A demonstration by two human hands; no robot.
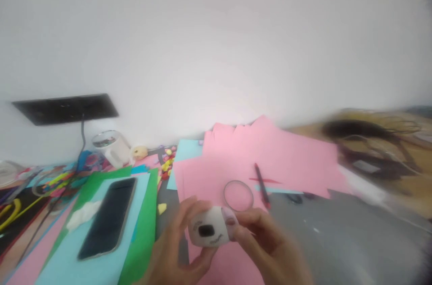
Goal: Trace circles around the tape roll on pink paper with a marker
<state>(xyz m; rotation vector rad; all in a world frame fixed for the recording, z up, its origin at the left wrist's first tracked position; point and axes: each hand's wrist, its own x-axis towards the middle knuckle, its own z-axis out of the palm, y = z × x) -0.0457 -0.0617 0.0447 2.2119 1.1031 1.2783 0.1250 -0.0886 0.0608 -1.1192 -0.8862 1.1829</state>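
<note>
"What's in the fingers?"

"The left hand (173, 249) holds a white object (218, 229), thumb under, forefinger over; the right hand (270, 244) pinches its pale lilac end."

"And how does it lie?"

"Long axis roughly nine to three o'clock, left hand at nine, right at three, both touching (its lettering is too blurred to read)."

"Beyond that?"

"Pink paper (209, 181) beneath, a thin ring (224, 195) towards one, a pen (262, 186) at two, a phone (108, 220) well apart at nine."
</note>
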